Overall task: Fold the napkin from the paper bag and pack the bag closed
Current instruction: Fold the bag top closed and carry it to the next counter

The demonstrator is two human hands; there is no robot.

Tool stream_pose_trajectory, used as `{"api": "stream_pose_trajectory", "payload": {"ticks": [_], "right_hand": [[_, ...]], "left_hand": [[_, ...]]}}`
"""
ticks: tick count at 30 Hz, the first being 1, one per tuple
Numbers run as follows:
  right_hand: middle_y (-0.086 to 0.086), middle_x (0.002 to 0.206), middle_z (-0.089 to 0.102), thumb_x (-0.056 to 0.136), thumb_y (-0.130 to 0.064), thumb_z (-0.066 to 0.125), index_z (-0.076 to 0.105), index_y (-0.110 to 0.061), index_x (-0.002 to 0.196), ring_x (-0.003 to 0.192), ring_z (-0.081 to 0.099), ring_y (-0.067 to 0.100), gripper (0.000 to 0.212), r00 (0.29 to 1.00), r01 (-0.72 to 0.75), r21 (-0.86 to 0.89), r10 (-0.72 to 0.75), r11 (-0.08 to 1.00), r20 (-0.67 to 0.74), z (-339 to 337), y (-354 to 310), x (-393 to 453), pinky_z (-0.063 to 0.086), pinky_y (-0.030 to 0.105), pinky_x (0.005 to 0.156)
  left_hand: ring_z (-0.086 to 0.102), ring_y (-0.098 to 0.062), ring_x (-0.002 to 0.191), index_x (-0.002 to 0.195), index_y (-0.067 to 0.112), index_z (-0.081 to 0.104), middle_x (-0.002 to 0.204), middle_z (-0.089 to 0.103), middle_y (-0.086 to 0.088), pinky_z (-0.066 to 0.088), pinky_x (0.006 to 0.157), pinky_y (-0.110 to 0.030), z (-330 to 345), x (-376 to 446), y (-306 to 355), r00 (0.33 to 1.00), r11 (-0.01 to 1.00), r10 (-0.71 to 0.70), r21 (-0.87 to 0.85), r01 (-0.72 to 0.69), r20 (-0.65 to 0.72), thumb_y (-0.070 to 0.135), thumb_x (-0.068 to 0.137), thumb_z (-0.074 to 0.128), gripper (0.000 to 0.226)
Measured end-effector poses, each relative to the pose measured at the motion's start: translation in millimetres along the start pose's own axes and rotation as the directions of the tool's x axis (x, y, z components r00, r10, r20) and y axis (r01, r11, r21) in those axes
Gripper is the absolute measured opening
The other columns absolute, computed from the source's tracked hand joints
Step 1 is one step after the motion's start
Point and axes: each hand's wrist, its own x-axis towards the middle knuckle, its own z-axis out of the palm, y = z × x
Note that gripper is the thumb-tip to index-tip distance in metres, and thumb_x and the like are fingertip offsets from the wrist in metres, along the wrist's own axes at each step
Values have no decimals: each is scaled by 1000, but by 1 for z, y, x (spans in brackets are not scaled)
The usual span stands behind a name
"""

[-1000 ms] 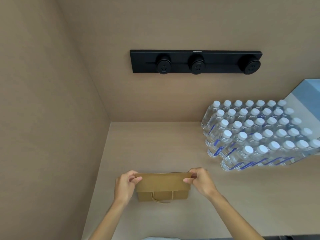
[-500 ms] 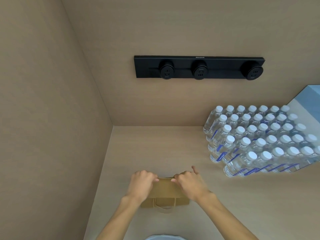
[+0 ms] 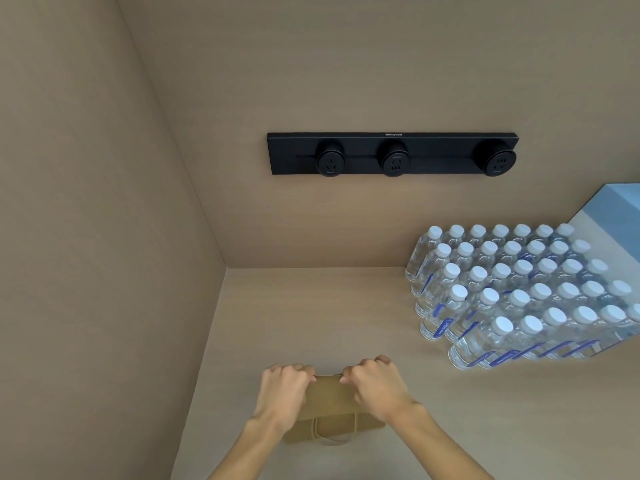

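A brown paper bag (image 3: 329, 403) lies flat on the beige counter (image 3: 311, 317), its twisted handle loop pointing toward me. Its top is folded over into a flap. My left hand (image 3: 282, 393) grips the folded top edge left of centre. My right hand (image 3: 375, 386) grips the same edge right of centre, fingers curled over it. The two hands sit close together, a short strip of fold showing between them. No napkin is visible.
A large block of clear water bottles (image 3: 519, 292) with white caps stands on the counter to the right. A black socket rail (image 3: 391, 154) hangs on the back wall. A side wall (image 3: 104, 271) closes the left. A blue-grey panel (image 3: 616, 209) shows far right.
Both hands slid inward from the bag's outer corners to the middle of the folded top edge. The bag stays in place, folded lower.
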Motion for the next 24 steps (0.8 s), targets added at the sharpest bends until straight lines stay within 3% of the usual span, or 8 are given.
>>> {"api": "stream_pose_trajectory", "payload": {"ticks": [2, 4, 9, 11, 13, 18, 22, 24], "right_hand": [[8, 105, 76, 92, -23, 53, 68, -26, 109, 101, 68, 30, 22, 999, 13, -4, -13, 1000, 32, -2, 4, -1, 40, 36, 90], [8, 101, 77, 95, -25, 51, 67, -25, 105, 98, 69, 31, 20, 1000, 18, -23, -18, 1000, 15, -2, 6, -3, 38, 35, 88], [9, 96, 76, 102, -41, 40, 69, -21, 97, 91, 68, 33, 36, 999, 9, -76, -13, 997, -50, -1, 10, -5, 37, 37, 88], [11, 96, 75, 102, -42, 39, 69, -20, 96, 90, 67, 34, 38, 999, 12, -88, -15, 996, -32, -2, 13, -6, 37, 35, 88], [9, 101, 74, 98, -31, 47, 69, -22, 101, 94, 67, 32, 24, 1000, 18, -53, -18, 998, 4, -3, 15, -7, 37, 34, 89], [3, 108, 73, 77, -8, 54, 65, -26, 105, 101, 66, 27, 34, 997, 19, 0, -19, 1000, 73, -9, 18, -13, 39, 32, 91], [5, 101, 76, 97, -30, 50, 68, -24, 100, 95, 67, 29, 19, 1000, -8, -31, 8, 1000, -9, -5, 25, -17, 37, 33, 87], [5, 98, 76, 101, -49, 39, 69, -22, 98, 93, 67, 30, 40, 999, -44, -73, 43, 996, -19, -6, 26, -17, 36, 34, 86]], "left_hand": [[71, -9, 60, 65, 24, 68, 69, 76, 13, 48, 55, -17, -2, -3, -5, 999, 998, 48, -41, -48, 3, 8, 44, 84, 32], [63, -4, 45, 53, 27, 63, 54, 68, 16, 43, 46, -12, 0, -4, -4, 997, 997, 76, -16, -77, -32, 6, 21, 86, 44], [68, -16, 86, 84, 20, 71, 88, 75, 6, 46, 76, -27, 7, 0, -14, 997, 993, 71, -97, -72, -13, -5, 60, 66, 35], [70, -15, 72, 73, 21, 71, 73, 73, 8, 41, 70, -21, 4, 1, -19, 992, 982, 114, -144, -122, -59, -6, 42, 72, 41], [67, -10, 58, 63, 23, 70, 61, 69, 12, 39, 62, -18, 0, -2, -20, 990, 982, 135, -129, -139, -37, -5, 26, 77, 46], [70, -20, 86, 95, 18, 76, 93, 77, 3, 51, 71, -25, 11, -2, -31, 1000, 986, 20, -165, -20, 2, -7, 57, 58, 49], [61, -5, 44, 61, 30, 73, 58, 69, 21, 40, 39, -16, 7, -10, -32, 997, 989, 62, -129, -68, -47, 2, 21, 84, 50], [58, -3, 39, 55, 32, 71, 53, 67, 22, 38, 37, -16, 7, -10, -32, 994, 991, 66, -107, -76, -89, 7, 17, 89, 49]]}}
